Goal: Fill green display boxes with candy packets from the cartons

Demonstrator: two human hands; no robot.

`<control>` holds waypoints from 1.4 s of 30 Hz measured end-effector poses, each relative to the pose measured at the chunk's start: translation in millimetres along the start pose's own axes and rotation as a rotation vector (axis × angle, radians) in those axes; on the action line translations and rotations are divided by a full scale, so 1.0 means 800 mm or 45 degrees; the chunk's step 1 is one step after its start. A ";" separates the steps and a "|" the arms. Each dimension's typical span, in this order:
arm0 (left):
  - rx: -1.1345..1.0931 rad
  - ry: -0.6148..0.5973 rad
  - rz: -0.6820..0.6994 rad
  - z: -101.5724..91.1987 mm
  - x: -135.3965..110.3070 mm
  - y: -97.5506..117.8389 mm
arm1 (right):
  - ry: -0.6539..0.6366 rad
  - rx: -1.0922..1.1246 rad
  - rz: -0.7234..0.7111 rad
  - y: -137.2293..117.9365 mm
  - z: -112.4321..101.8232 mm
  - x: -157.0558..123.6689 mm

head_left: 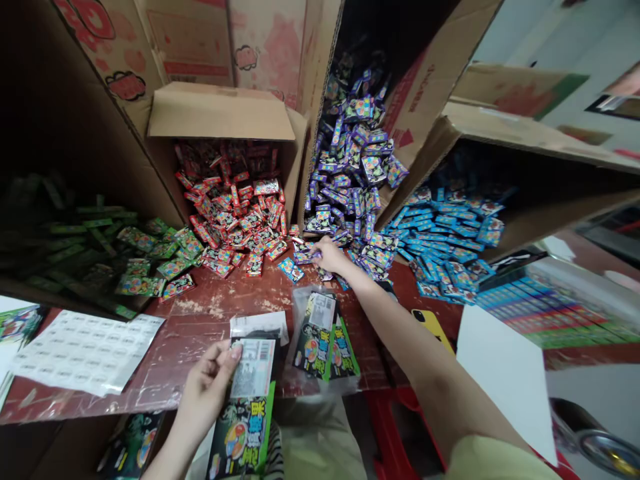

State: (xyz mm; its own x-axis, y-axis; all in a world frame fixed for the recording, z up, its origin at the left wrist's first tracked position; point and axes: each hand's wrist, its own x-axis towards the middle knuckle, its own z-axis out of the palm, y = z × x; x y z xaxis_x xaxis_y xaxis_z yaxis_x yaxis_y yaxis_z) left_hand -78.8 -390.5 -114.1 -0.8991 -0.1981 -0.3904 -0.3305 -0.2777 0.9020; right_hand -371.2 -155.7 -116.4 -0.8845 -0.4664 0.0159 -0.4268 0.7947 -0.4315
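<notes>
My left hand (213,377) grips a flat black-and-green candy packet (243,427) near its upper edge, thumb pressed by the white printed panel. My right hand (330,257) reaches forward to the front of a spill of small purple candy boxes (350,193). Its fingers are pinched on one purple candy box (317,255), which they partly hide. Just left of that hand lies a single blue box (291,269). Between my arms, more black-and-green packets (317,340) rest in a clear plastic bag (298,310) at the table's front edge.
Tipped cartons hold green boxes (145,267), red boxes (235,207) and blue boxes (445,233), spilling onto the red table (200,317). A sticker sheet (85,353) lies left. Rightward are a yellow phone (431,327), white card (505,373) and a tray of sorted boxes (555,303).
</notes>
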 end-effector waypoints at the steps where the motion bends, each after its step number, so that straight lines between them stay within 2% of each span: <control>1: -0.014 0.006 0.009 0.000 0.002 -0.001 | 0.012 0.083 0.021 0.001 -0.008 -0.007; 4: -0.022 0.013 0.058 0.004 0.011 -0.002 | -0.005 0.335 0.058 -0.005 -0.019 -0.052; 6: -0.016 -0.020 0.071 0.008 0.017 -0.001 | -0.133 0.637 0.096 -0.018 -0.015 -0.097; 9: 0.002 -0.063 0.077 0.013 0.021 0.002 | -0.583 1.556 0.382 -0.053 -0.005 -0.159; 10: 0.013 -0.062 0.088 0.015 0.021 0.004 | -0.642 1.781 0.477 -0.068 -0.003 -0.171; 11: 0.024 -0.059 0.099 0.016 0.021 0.005 | -0.620 1.932 0.544 -0.084 -0.001 -0.179; 13: 0.048 -0.074 0.111 0.020 0.018 0.009 | -0.379 2.073 0.582 -0.118 0.006 -0.181; 16: 0.110 -0.096 0.126 0.024 0.009 0.017 | 0.046 1.972 0.484 -0.151 0.029 -0.165; 18: 0.166 -0.057 0.136 0.024 0.003 0.020 | 0.122 1.764 0.291 -0.156 0.044 -0.158; 20: 0.185 -0.028 0.125 0.021 0.000 0.019 | 0.013 1.495 0.031 -0.149 0.048 -0.159; 22: 0.170 -0.064 0.086 0.016 -0.001 0.015 | -0.191 1.217 -0.205 -0.139 0.036 -0.162; 25: 0.187 -0.137 0.046 0.012 -0.002 0.009 | -0.468 0.943 -0.474 -0.131 0.001 -0.160; 28: 0.254 -0.172 0.043 0.015 -0.006 0.012 | -0.681 0.814 -0.663 -0.135 -0.033 -0.147; 31: 0.279 -0.228 0.072 0.020 -0.011 0.018 | -0.775 0.731 -0.714 -0.145 -0.053 -0.133; 35: 0.287 -0.258 0.109 0.026 -0.014 0.014 | -0.689 0.645 -0.704 -0.164 -0.060 -0.126; 38: 0.260 -0.211 0.127 0.027 -0.012 0.007 | -0.619 0.623 -0.718 -0.176 -0.043 -0.136; 42: 0.091 -0.107 0.053 0.021 -0.011 0.001 | -0.511 0.689 -0.542 -0.175 -0.005 -0.162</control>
State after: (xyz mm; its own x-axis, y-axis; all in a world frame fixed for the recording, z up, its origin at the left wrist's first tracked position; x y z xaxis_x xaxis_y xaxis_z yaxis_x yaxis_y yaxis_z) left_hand -75.8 -373.1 -106.6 -0.9324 -0.1279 -0.3380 -0.3090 -0.2029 0.9292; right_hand -197.8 -205.4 -54.6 -0.4869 -0.8735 -0.0040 -0.4708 0.2663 -0.8411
